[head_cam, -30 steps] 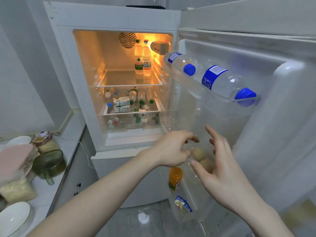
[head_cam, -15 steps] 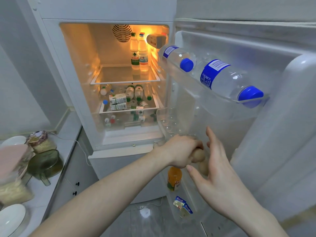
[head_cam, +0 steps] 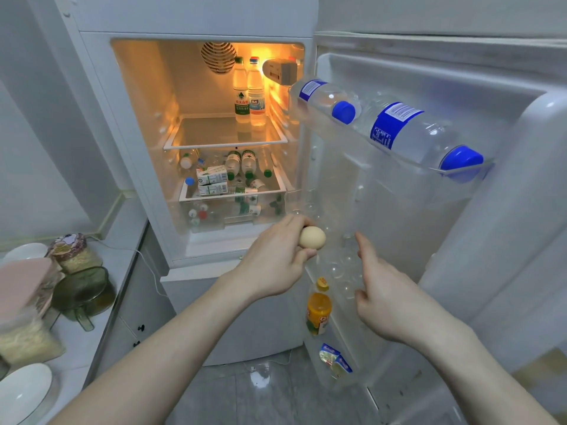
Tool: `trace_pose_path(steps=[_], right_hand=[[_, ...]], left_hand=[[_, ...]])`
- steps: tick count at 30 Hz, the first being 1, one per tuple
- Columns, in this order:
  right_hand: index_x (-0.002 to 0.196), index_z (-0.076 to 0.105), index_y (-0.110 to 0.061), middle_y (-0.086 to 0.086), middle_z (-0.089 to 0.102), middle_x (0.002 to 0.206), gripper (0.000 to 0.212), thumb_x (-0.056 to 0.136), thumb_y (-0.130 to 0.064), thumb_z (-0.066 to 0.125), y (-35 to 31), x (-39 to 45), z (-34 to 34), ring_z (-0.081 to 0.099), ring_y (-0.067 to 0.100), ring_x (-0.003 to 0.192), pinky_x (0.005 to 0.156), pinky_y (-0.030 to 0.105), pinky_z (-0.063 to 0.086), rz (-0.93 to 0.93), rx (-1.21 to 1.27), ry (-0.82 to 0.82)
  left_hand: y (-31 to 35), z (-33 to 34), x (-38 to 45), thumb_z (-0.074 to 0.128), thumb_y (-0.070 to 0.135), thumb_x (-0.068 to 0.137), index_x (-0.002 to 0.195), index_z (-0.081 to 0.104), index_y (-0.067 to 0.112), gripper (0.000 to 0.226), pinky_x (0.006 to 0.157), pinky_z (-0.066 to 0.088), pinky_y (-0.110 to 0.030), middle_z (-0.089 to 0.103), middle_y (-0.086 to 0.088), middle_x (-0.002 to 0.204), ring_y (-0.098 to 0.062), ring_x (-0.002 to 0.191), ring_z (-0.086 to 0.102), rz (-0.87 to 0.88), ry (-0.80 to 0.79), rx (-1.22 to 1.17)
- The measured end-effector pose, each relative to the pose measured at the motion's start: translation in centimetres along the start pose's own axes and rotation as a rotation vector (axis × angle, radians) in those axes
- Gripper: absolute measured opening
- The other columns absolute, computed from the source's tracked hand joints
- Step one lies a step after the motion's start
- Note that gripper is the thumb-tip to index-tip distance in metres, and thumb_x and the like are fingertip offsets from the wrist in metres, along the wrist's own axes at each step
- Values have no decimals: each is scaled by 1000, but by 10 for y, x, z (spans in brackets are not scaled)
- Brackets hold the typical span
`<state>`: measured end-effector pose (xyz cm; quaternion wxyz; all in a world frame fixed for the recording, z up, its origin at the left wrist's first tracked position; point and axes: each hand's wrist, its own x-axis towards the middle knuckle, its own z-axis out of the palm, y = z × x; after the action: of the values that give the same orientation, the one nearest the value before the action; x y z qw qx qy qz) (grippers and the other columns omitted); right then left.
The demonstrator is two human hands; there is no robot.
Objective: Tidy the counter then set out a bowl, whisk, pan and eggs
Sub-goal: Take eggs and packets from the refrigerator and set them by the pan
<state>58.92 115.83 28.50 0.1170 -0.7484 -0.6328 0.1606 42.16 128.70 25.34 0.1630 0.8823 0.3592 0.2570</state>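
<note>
My left hand [head_cam: 276, 265] grips a pale brown egg [head_cam: 312, 237] between thumb and fingertips, raised just in front of the open fridge. To its right, my right hand [head_cam: 389, 302] reaches toward the clear egg tray [head_cam: 340, 265] in the fridge door with its index finger straight; its back faces me and I see nothing held in it. No second egg shows in the tray. A white bowl [head_cam: 21, 391] sits on the counter [head_cam: 89, 342] at the lower left. No whisk or pan is in view.
The open fridge door [head_cam: 460, 240] stands to the right, with water bottles [head_cam: 399, 130] on its top shelf and an orange bottle [head_cam: 319, 311] lower down. On the counter are a pink-lidded container [head_cam: 21, 302], a green glass jug [head_cam: 82, 292] and a jar [head_cam: 73, 253].
My left hand closed on one of two eggs in the door tray and lifted it up and left. The second egg is out of sight behind my right hand.
</note>
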Motion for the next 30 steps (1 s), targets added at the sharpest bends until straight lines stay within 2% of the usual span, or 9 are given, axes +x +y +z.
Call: trace_pose_path(steps=[3, 8, 12, 18, 21, 26, 28, 30], right_hand=[[160, 0, -28, 12, 51, 142, 84, 91, -12, 46, -3, 2, -4, 54, 36, 124, 92, 35, 45, 34, -143, -77], [155, 25, -30, 10, 52, 144, 77, 87, 0, 43, -3, 11, -5, 55, 34, 127, 95, 36, 50, 115, -282, -162], [143, 47, -19, 10, 56, 140, 56, 89, -3, 46, -2, 18, -4, 58, 32, 125, 94, 34, 50, 153, -367, -172], [130, 57, -16, 12, 60, 130, 44, 88, -7, 51, -6, 20, 1, 62, 31, 117, 91, 34, 53, 173, -429, -144], [129, 57, -19, 8, 61, 128, 47, 84, -10, 54, -5, 17, 4, 62, 31, 114, 89, 34, 54, 171, -347, -59], [115, 66, -26, -1, 67, 118, 36, 83, -12, 54, -34, -2, 5, 61, 27, 112, 84, 31, 47, -26, -120, 304], [112, 69, -26, -5, 68, 110, 34, 83, -12, 57, -62, -12, 12, 61, 24, 108, 83, 29, 45, -123, -34, 342], [108, 70, -29, -11, 66, 99, 31, 82, -13, 63, -89, -18, 24, 63, 18, 102, 81, 26, 47, -218, 79, 309]], left_hand=[[-3, -11, -17, 64, 32, 95, 123, 49, 27, 31, 86, 46, -35, 54, 9, 115, -15, 100, 53, -13, 8, -26], [-5, -22, -38, 64, 31, 95, 117, 49, 30, 27, 82, 44, -31, 53, 12, 111, -11, 97, 51, -12, 27, -41], [-6, -28, -54, 65, 32, 94, 116, 48, 32, 27, 82, 44, -31, 53, 14, 110, -10, 97, 50, -18, 35, -56], [-6, -37, -81, 64, 33, 95, 115, 48, 33, 25, 80, 46, -31, 54, 16, 112, -8, 99, 51, -36, 36, -81], [-9, -45, -102, 64, 33, 95, 116, 49, 34, 26, 81, 49, -29, 53, 19, 115, -4, 100, 50, -72, 59, -110], [-16, -60, -142, 64, 32, 96, 119, 50, 34, 28, 82, 43, -20, 53, 20, 117, 0, 105, 50, -159, 104, -138], [-21, -66, -164, 65, 32, 95, 119, 49, 35, 28, 81, 38, -14, 54, 22, 117, 2, 105, 50, -214, 130, -140], [-24, -75, -189, 65, 33, 95, 118, 49, 37, 28, 78, 38, -14, 54, 22, 115, 2, 105, 50, -274, 166, -143]])
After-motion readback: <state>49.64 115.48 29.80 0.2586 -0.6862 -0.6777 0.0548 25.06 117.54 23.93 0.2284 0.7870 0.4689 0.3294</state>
